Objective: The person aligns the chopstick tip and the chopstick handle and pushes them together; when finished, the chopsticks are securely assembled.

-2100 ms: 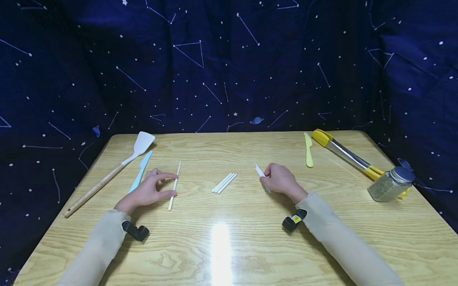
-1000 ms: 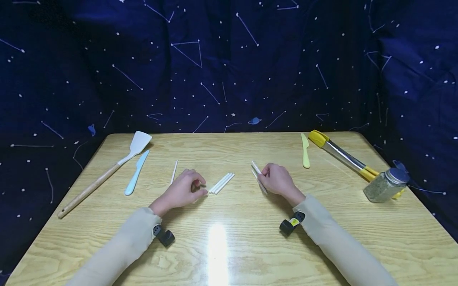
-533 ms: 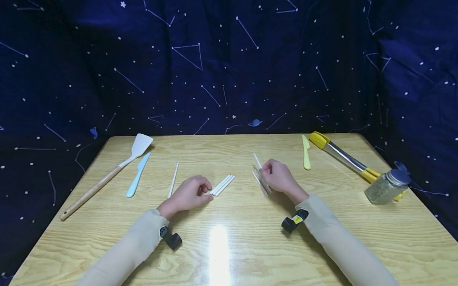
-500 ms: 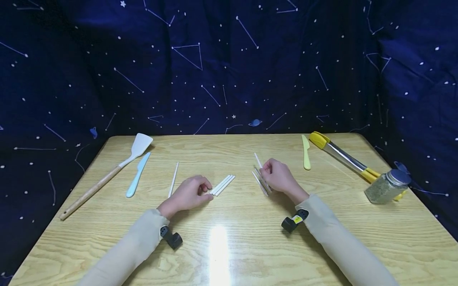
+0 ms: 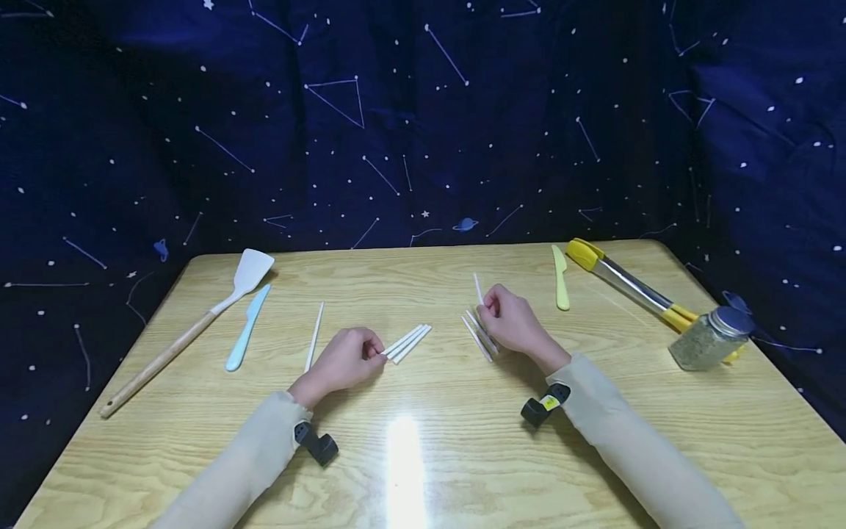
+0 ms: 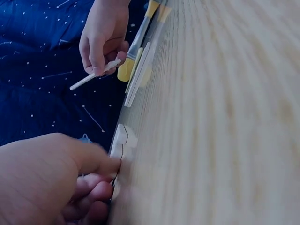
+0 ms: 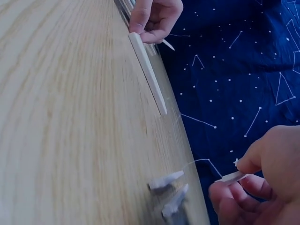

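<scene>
My left hand (image 5: pixel 345 361) pinches the near end of a slim white stick (image 5: pixel 402 340) at mid-table. More white sticks (image 5: pixel 413 345) lie right beside it, almost parallel. In the right wrist view, that left hand (image 7: pixel 157 18) shows at the top. My right hand (image 5: pixel 514 317) pinches another white stick (image 5: pixel 479 286), held above the table; the left wrist view shows this raised stick (image 6: pixel 86 82) clear of the surface. Beneath and left of the right hand lie two white sticks (image 5: pixel 476 338). A single white stick (image 5: pixel 315 334) lies left, partly behind the left hand.
A white spatula (image 5: pixel 192 334) with wooden handle and a light blue knife (image 5: pixel 247 328) lie at the left. On the right are a pale yellow knife (image 5: pixel 560 279), yellow-tipped tongs (image 5: pixel 628 283) and a lidded glass jar (image 5: pixel 709 342). A starry dark blue cloth (image 5: pixel 423 132) hangs behind the table.
My left hand left the single stick, moved right to the middle sticks and now pinches one, which has shifted slightly. My right hand separated one stick from its group and raised it.
</scene>
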